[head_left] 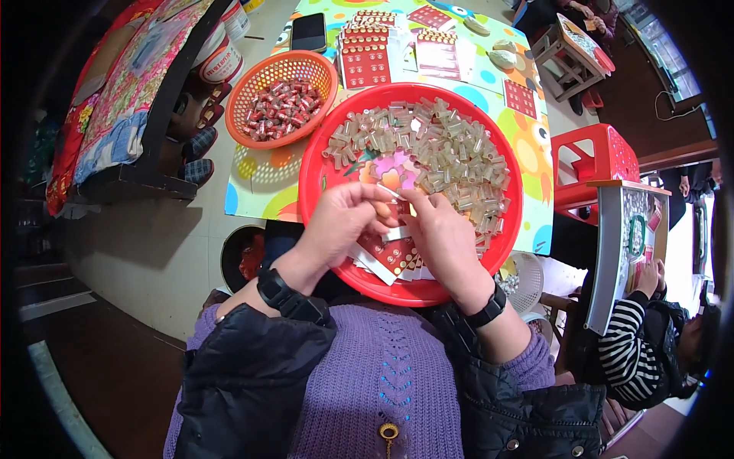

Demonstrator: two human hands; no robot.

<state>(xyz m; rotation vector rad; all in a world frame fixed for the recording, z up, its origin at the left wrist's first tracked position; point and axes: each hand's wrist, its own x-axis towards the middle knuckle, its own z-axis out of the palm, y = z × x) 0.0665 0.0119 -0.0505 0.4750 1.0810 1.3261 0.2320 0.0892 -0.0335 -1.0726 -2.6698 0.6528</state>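
Note:
My left hand and my right hand meet over the near part of a round red tray. Their fingertips are pinched on a small red sticker sheet with white edges. My fingers hide most of it, and whether a tube is among them cannot be made out. Below my hands, more red sticker sheets with white borders lie fanned in the tray. Many short, clear plastic tubes are heaped along its far and right sides. Several tubes lie near the flower print on the tray bottom.
An orange basket of red-wrapped tubes stands left of the tray. Behind are stacked sticker sheets and a black phone. A red stool stands at right, where a person in striped sleeves sits by another table.

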